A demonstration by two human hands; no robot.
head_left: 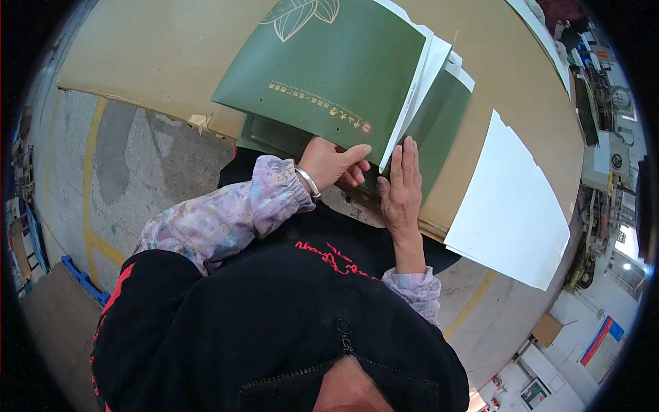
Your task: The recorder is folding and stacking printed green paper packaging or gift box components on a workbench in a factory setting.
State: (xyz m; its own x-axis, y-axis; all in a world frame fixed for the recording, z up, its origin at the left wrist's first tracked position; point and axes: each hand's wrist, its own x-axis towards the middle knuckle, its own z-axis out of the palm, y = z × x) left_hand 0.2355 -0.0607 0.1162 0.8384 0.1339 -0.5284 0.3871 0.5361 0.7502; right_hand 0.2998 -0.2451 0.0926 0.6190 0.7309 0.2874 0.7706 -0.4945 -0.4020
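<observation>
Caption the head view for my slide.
Left hand pinches the near edge of a green cover; right hand lies over green card beneath, white paper alongside.

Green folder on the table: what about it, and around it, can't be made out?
Head view:
- Green folder: top cut off by the picture's upper edge.
- White pages: mostly hidden by the folder's front cover.
- Lower green cover: partly hidden under the pages; whether it joins the folder is unclear.
- Red-and-blue panel, lower right: any print is too small to read.
</observation>
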